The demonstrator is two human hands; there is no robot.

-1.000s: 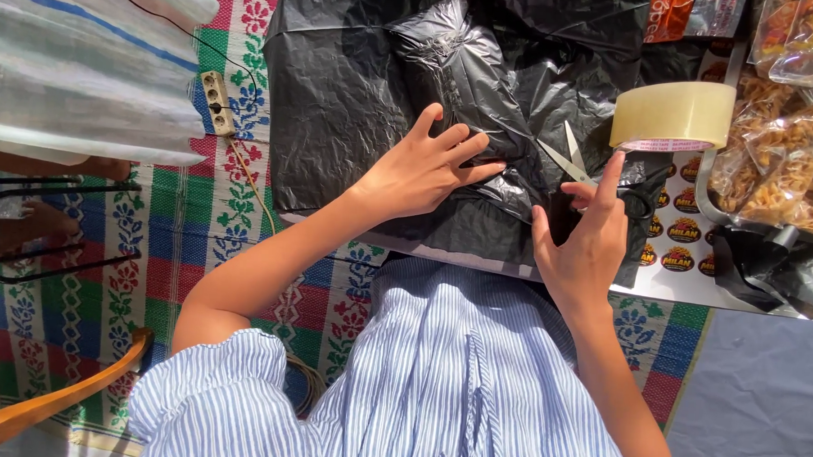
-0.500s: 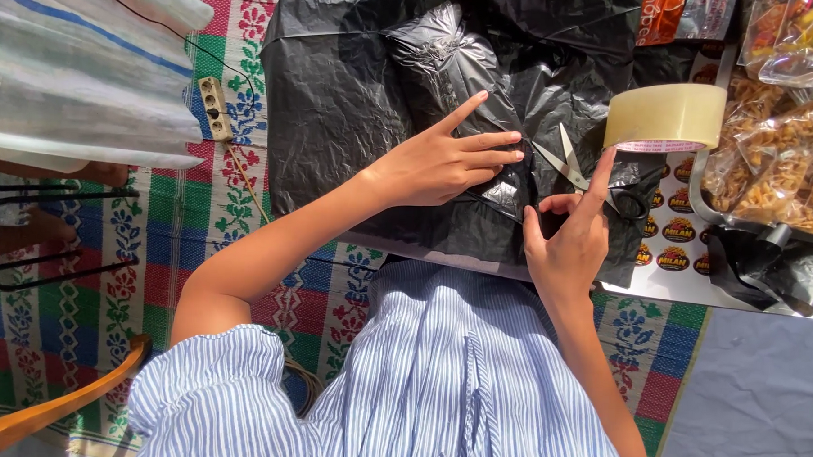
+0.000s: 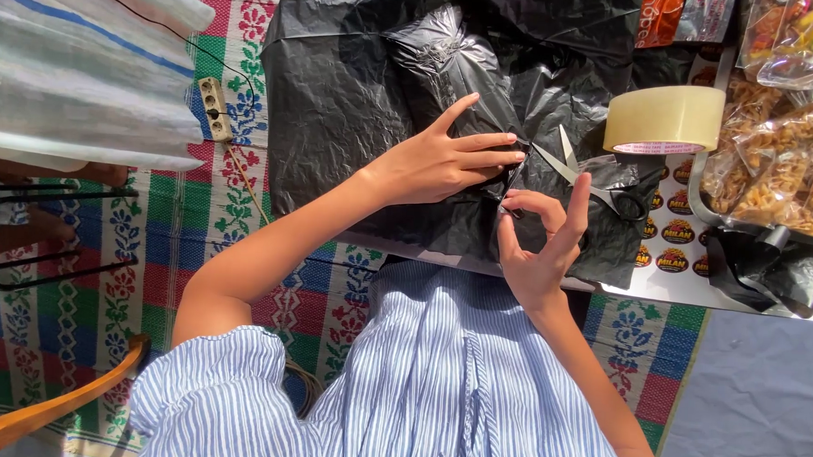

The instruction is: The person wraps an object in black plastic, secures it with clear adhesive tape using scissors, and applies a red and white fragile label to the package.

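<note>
A parcel wrapped in black plastic sheeting [image 3: 357,101] lies on the mat in front of me. My left hand [image 3: 445,158] lies flat on it, fingers stretched to the right, pressing the plastic down. My right hand [image 3: 541,242] is just below and to the right, thumb and forefinger pinching a fold of the black plastic near the left fingertips. A pair of scissors [image 3: 588,176] lies open-bladed on the plastic right of my hands. A roll of clear packing tape [image 3: 664,120] rests beyond the scissors.
Clear bags of snacks [image 3: 778,169] are piled at the right. A white power strip [image 3: 215,109] and cable lie on the colourful woven mat [image 3: 79,307]. Striped cloth [image 3: 79,73] covers the upper left. A wooden chair arm [image 3: 49,405] shows at lower left.
My left hand has flattened and stretched its fingers rightward over the plastic. My right hand moved left, away from the scissors, and now pinches the plastic fold.
</note>
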